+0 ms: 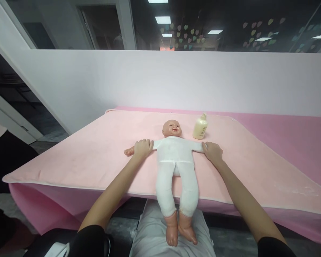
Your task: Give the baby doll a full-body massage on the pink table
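A baby doll (175,151) with a white cloth body lies on its back on a light pink mat (96,142). Its head points to the far side, and its bare feet hang past the near edge above my lap. My left hand (143,147) is closed around the doll's arm on the left; the doll's hand sticks out beyond it. On the other side my right hand (213,151) wraps over the doll's other arm, hiding most of that forearm. Both arms of the doll are stretched out sideways. A pale yellow pump bottle (200,127) stands upright beyond my right hand.
Under the mat, a darker pink cloth (291,142) covers the table and hangs over its front edge. A white wall (176,78) with windows above it rises behind. Part of a white object (57,250) shows at the lower left.
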Action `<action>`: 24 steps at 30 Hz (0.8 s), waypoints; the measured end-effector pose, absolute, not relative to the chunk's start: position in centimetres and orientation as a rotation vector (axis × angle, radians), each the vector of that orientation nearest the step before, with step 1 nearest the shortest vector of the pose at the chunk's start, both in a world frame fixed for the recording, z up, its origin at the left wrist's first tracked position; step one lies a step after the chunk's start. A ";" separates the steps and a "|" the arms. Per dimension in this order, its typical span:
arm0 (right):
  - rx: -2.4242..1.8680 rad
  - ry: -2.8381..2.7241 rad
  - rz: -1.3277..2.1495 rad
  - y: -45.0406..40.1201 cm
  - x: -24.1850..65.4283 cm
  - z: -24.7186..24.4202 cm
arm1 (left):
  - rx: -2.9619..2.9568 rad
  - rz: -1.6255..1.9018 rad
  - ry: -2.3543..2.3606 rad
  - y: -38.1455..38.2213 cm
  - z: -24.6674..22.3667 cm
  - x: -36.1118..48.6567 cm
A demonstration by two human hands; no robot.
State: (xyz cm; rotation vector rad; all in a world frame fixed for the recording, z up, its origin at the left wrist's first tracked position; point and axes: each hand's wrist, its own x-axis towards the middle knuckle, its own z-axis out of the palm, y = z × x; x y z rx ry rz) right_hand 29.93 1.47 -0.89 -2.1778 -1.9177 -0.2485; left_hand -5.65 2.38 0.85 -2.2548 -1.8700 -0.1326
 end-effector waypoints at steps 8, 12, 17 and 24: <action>-2.186 -1.830 -0.134 2.0 31.7 -1.1 | -2.015 -0.289 -2.212 2.4 0.8 -7.4; -2.202 -1.854 -0.172 2.2 32.2 -1.2 | -2.160 -0.295 -1.978 3.4 0.6 -9.1; -2.248 -1.820 -0.146 2.3 32.5 -1.1 | -2.187 -0.341 -1.927 4.2 0.3 -10.0; -2.284 -1.708 0.030 2.4 33.7 -1.1 | -2.192 -0.517 -2.202 3.7 0.7 -11.3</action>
